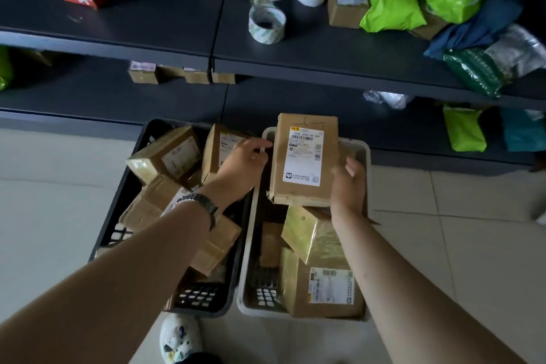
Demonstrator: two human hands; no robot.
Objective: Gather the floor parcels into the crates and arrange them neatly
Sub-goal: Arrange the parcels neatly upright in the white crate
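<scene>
The labelled box [304,159] is gripped along its right edge by the right hand [348,183], thumb on the face and fingers hidden behind, so that its weight is taken from that side. The left hand [245,165], with a wristwatch [198,204] above it, is laid against the opposite edge with fingers curled; whether that edge is pinched or merely steadied cannot be told. The box is held label-up and slightly tilted just right of the frame's centre, over the far end of the pale crate [362,148], probably so that it can be squared to the crate walls before being lowered. Beneath it a gold-taped parcel [313,233] is propped at an angle on a large carton [325,289] that fills the near right of the crate, which leaves little flat room and may explain why the box is kept aloft. Bare mesh is left along this crate's left side. Touching it on the left, the black crate [147,133] is packed with brown parcels [165,156] lying at odd angles, so tidying seems to be needed there too. Both crates are set on the tiled floor [458,245] against dark shelves [118,23], where tape rolls [267,23] and green mailers [393,9] are kept across the top of the frame.
</scene>
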